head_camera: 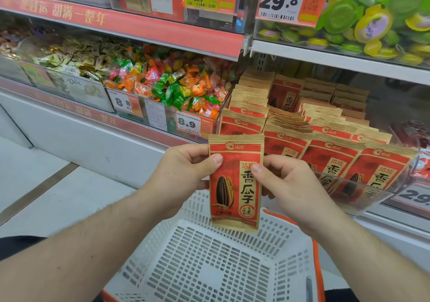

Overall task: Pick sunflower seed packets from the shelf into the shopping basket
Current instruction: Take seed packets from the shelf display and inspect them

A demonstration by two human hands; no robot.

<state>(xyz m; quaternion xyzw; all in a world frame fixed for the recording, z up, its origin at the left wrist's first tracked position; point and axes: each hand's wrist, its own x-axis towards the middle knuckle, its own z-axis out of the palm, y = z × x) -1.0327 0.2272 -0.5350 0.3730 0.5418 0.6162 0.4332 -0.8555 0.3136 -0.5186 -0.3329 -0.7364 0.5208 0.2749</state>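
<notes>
Packet in hand: one sunflower seed packet, a flat tan paper pouch with a red front panel, a black-and-tan striped seed drawing at lower left and large vertical characters at right, is hanging upright above the white slotted shopping basket and in front of the shelf bin.

Left hand is gripping the packet's left edge, thumb lying across the red front near the top, fingers curling behind. Right hand is pinching the right edge at about the same height, thumb on the front, fingers curling behind. Both forearms are reaching in from the bottom corners.

Count: one packet is being held; the basket is showing no packets inside; four front-facing shelf packets are standing along the bin's front row, with further rows behind them too overlapped to count.
</notes>
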